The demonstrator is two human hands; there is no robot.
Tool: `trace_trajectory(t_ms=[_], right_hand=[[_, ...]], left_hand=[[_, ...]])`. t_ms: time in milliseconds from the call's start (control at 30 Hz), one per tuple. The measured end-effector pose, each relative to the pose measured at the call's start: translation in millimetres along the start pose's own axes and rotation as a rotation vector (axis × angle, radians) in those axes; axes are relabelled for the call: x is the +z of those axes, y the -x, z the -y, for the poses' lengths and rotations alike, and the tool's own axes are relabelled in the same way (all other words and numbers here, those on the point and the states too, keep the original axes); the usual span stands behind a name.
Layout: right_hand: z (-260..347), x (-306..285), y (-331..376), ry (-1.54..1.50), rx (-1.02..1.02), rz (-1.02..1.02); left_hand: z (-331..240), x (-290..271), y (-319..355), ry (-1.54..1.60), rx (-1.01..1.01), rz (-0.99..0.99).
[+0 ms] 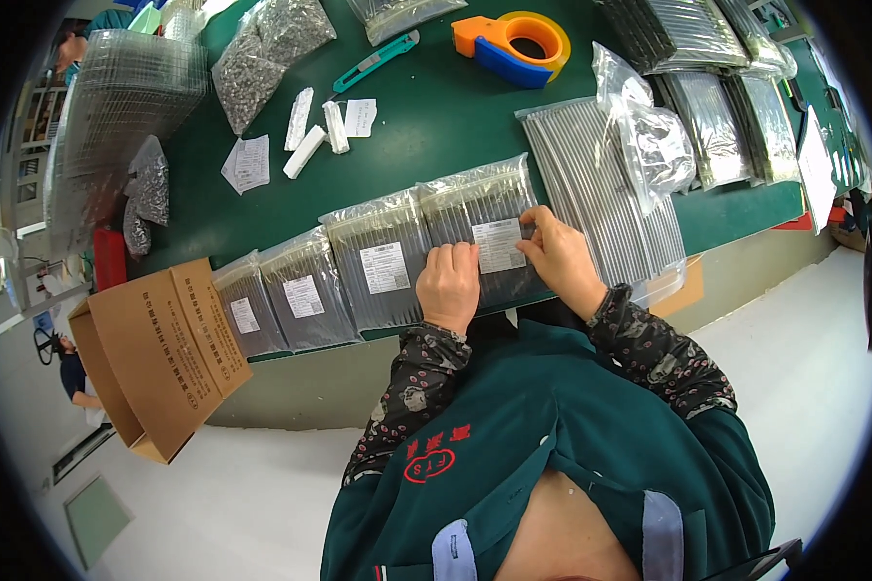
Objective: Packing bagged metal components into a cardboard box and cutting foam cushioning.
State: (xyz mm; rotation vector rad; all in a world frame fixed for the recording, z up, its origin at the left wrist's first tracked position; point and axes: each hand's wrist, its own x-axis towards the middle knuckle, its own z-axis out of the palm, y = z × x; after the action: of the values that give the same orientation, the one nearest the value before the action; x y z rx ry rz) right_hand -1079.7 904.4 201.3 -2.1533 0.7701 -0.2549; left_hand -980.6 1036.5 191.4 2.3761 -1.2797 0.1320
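A bag of dark strips (477, 201) lies at the near edge of the table (421, 111). The left hand (450, 284), fingers together, and right hand (564, 258), thumb and forefinger slightly apart, flank its white label (498, 246); whether either pinches, I cannot tell.

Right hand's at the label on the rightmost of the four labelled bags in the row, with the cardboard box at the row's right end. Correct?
Not quite: the head view shows the cardboard box at the row's left end. The right hand is indeed at the label on the rightmost bag.
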Motion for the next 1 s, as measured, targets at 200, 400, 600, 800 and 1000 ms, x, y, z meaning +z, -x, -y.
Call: trace_trajectory(t_ms=[200, 400, 600, 800, 1000], right_hand=[[11.2, -4.1, -6.8, 0.001, 0.017, 0.092], [13.1, -3.3, -9.7, 0.042, 0.010, 0.113], [9.3, 0.3, -9.0, 0.120, -0.034, 0.067], [8.6, -4.1, -6.0, 0.307, -0.049, -0.024], [9.9, -18.6, -5.8, 0.384, 0.106, 0.076]], left_hand=[[5.0, 1.6, 5.6, -0.014, -0.050, -0.067], [3.7, 4.4, 3.5, -0.059, 0.008, -0.096], [1.5, 2.8, 4.3, -0.055, -0.029, -0.042], [2.8, 3.9, 5.2, -0.053, -0.022, -0.046], [4.4, 2.7, 3.0, -0.050, 0.026, -0.087]])
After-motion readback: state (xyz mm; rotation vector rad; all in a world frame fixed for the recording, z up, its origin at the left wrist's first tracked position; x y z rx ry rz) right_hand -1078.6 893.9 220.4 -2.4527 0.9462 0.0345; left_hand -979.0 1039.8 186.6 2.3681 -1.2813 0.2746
